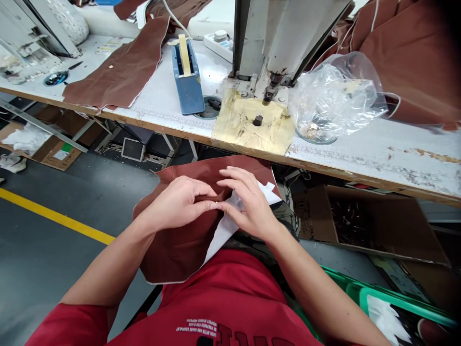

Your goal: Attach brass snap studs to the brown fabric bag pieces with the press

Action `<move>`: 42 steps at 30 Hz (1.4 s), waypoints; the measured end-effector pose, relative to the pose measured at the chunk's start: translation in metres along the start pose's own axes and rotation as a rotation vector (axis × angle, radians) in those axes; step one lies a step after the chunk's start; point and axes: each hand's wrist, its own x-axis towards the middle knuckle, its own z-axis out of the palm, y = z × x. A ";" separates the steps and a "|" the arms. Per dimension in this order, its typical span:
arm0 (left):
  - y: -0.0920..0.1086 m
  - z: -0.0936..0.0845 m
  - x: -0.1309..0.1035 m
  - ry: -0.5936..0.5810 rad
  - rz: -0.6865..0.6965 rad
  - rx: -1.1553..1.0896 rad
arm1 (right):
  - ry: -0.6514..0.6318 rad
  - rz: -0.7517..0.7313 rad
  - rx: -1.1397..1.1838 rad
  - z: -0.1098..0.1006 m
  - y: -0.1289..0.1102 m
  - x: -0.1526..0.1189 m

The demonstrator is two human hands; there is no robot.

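A brown cloth piece [180, 250] with a white underside [221, 233] lies across the lap, below the table edge. My left hand [183, 199] pinches a fold of this cloth between thumb and fingers. Beside it, my right hand [245, 199] has its fingers spread over the cloth, its thumb meeting the left thumb at a tiny shiny, gold-coloured piece [216, 203]. That piece is too small to make out. Just beyond the hands stands a press machine [270, 91] above a yellow-taped base [237, 125].
On the table [360, 161] are a blue tape dispenser [189, 91], a clear plastic bag [338, 96], and brown cloth at left [118, 72] and right [406, 57]. Cardboard boxes [392, 221] and a green crate [396, 298] sit below.
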 end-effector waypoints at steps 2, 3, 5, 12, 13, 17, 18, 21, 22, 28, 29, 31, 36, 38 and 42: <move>0.009 0.003 -0.009 0.041 0.128 0.185 | -0.134 -0.113 -0.011 -0.008 0.003 -0.002; 0.013 0.006 -0.014 0.074 0.187 0.289 | -0.171 -0.160 -0.029 -0.012 0.003 -0.004; 0.020 0.011 -0.023 0.161 0.283 0.484 | -0.145 -0.243 -0.111 -0.016 0.000 -0.010; 0.024 0.030 -0.038 0.370 0.500 0.603 | 0.129 -0.397 -0.365 -0.016 -0.021 -0.037; 0.023 0.031 -0.038 0.379 0.512 0.606 | 0.138 -0.405 -0.382 -0.017 -0.022 -0.039; 0.021 0.033 -0.037 0.390 0.553 0.613 | 0.151 -0.398 -0.421 -0.023 -0.026 -0.040; 0.022 0.033 -0.037 0.392 0.566 0.609 | 0.155 -0.393 -0.423 -0.024 -0.027 -0.040; 0.022 0.032 -0.036 0.399 0.602 0.596 | 0.169 -0.373 -0.419 -0.027 -0.030 -0.040; 0.022 0.031 -0.036 0.399 0.609 0.594 | 0.166 -0.367 -0.416 -0.027 -0.031 -0.040; 0.023 0.029 -0.034 0.401 0.638 0.607 | 0.147 -0.340 -0.419 -0.026 -0.034 -0.043; 0.023 0.029 -0.034 0.404 0.647 0.608 | 0.146 -0.333 -0.425 -0.026 -0.034 -0.044; 0.023 0.029 -0.033 0.406 0.661 0.612 | 0.135 -0.323 -0.440 -0.025 -0.035 -0.044; 0.018 0.034 -0.033 0.407 0.662 0.610 | 0.116 -0.309 -0.446 -0.022 -0.036 -0.043; 0.015 0.036 -0.031 0.416 0.657 0.599 | 0.109 -0.305 -0.427 -0.022 -0.034 -0.041; 0.010 0.038 -0.026 0.441 0.603 0.515 | 0.067 -0.263 -0.418 -0.023 -0.030 -0.035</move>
